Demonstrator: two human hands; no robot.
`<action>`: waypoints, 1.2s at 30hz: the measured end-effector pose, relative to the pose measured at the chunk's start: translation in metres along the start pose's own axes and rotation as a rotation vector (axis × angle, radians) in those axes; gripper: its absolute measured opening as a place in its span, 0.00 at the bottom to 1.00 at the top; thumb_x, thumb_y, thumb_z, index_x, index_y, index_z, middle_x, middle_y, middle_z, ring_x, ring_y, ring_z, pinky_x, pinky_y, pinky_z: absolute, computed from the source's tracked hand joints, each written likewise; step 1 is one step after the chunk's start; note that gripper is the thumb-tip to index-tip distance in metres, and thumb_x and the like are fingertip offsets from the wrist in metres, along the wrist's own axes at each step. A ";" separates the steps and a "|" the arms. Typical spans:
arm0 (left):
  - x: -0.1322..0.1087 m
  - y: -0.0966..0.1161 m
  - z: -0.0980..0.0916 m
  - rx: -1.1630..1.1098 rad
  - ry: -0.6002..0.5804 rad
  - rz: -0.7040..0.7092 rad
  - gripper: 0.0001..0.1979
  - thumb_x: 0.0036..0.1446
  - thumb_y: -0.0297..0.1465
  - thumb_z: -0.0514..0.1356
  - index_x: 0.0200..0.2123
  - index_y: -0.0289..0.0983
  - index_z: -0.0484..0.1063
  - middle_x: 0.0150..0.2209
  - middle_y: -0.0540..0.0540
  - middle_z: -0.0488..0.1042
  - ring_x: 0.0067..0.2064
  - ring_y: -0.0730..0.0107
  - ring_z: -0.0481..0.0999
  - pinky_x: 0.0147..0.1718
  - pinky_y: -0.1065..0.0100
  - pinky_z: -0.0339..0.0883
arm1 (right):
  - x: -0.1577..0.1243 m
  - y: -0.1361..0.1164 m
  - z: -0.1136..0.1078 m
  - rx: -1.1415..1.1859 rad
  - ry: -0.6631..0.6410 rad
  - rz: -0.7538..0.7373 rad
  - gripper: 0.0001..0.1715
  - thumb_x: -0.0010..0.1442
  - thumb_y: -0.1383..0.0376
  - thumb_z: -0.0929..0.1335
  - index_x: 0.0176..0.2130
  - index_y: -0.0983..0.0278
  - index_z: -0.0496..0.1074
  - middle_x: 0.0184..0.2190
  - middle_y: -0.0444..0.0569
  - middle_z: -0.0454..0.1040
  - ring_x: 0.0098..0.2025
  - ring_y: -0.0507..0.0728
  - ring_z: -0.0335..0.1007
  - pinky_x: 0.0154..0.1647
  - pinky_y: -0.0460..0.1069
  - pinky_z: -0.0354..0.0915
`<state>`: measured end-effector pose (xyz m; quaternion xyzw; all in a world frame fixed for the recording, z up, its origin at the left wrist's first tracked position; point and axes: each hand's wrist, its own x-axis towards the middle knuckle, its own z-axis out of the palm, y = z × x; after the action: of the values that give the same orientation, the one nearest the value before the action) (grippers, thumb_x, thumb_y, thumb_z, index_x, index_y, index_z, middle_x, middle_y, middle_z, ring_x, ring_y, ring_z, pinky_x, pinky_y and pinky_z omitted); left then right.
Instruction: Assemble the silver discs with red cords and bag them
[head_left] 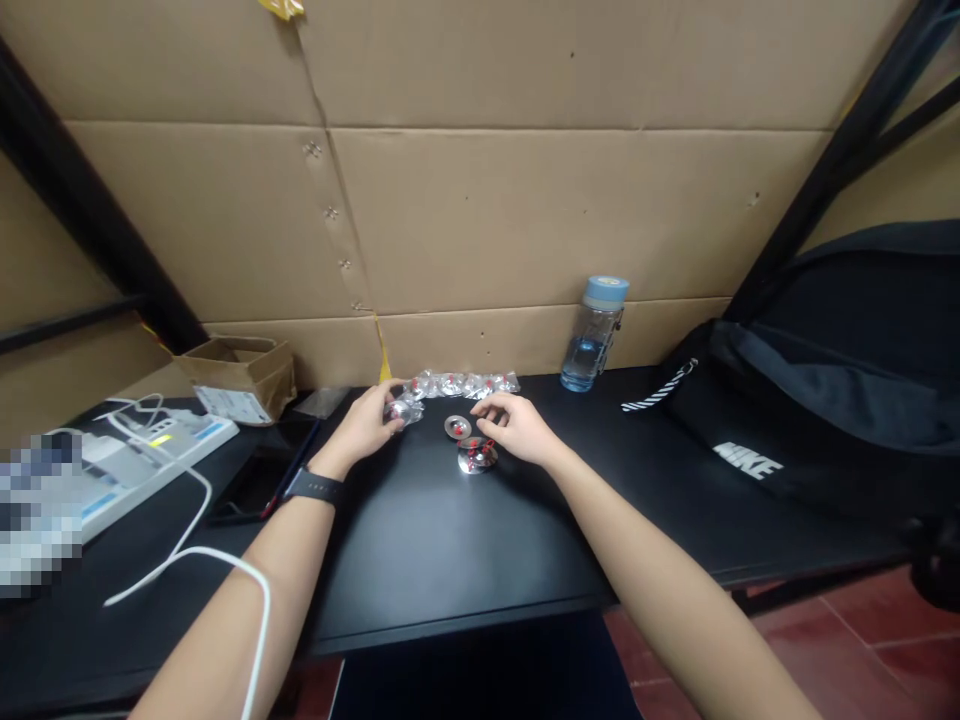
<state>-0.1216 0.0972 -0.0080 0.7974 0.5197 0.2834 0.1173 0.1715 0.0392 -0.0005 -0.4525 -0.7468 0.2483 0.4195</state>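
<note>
My left hand (366, 428) is closed round a small clear plastic packet (409, 410) with a shiny, partly red piece inside, at the left end of a row of similar packets. Behind it, the wrapped packets (461, 384) lie along the foot of the cardboard wall. My right hand (517, 428) is beside the unwrapped pieces, fingers curved and thumb a little apart, with nothing visible between them. These are round silver metal discs (478, 460) with red parts, stacked or overlapping on the black table. One ring-like disc (457, 428) leans at their upper left.
A water bottle (595, 335) with a blue lid stands by the wall. To the right sits a black backpack (810, 400). On the left are an open cardboard box (244, 375), a dark tablet or phone (262, 480), a power strip (202, 440) and a white cable (199, 550) crossing my left forearm.
</note>
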 end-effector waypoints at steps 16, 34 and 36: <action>-0.015 0.084 0.017 -0.883 -0.157 0.095 0.21 0.63 0.42 0.62 0.56 0.39 0.70 0.54 0.40 0.75 0.51 0.59 0.77 0.50 0.60 0.72 | -0.005 -0.030 0.011 0.625 0.022 0.152 0.19 0.62 0.48 0.70 0.34 0.62 0.73 0.30 0.47 0.76 0.32 0.55 0.72 0.33 0.49 0.67; -0.012 0.085 0.023 -0.847 -0.093 0.107 0.24 0.66 0.49 0.55 0.35 0.34 0.77 0.31 0.45 0.77 0.32 0.68 0.75 0.32 0.68 0.69 | 0.002 -0.010 -0.037 0.239 -0.262 0.026 0.15 0.64 0.59 0.65 0.29 0.63 0.72 0.29 0.46 0.76 0.33 0.54 0.71 0.35 0.47 0.64; -0.010 0.081 0.023 -0.844 0.035 0.044 0.23 0.62 0.50 0.59 0.39 0.34 0.78 0.35 0.44 0.79 0.33 0.67 0.76 0.32 0.68 0.70 | 0.003 -0.004 -0.039 0.064 -0.239 0.001 0.13 0.63 0.61 0.66 0.29 0.64 0.74 0.28 0.46 0.77 0.33 0.54 0.71 0.36 0.47 0.64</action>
<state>-0.0496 0.0560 0.0091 0.6854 0.3429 0.4871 0.4188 0.2028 0.0395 0.0240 -0.4063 -0.7829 0.3245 0.3416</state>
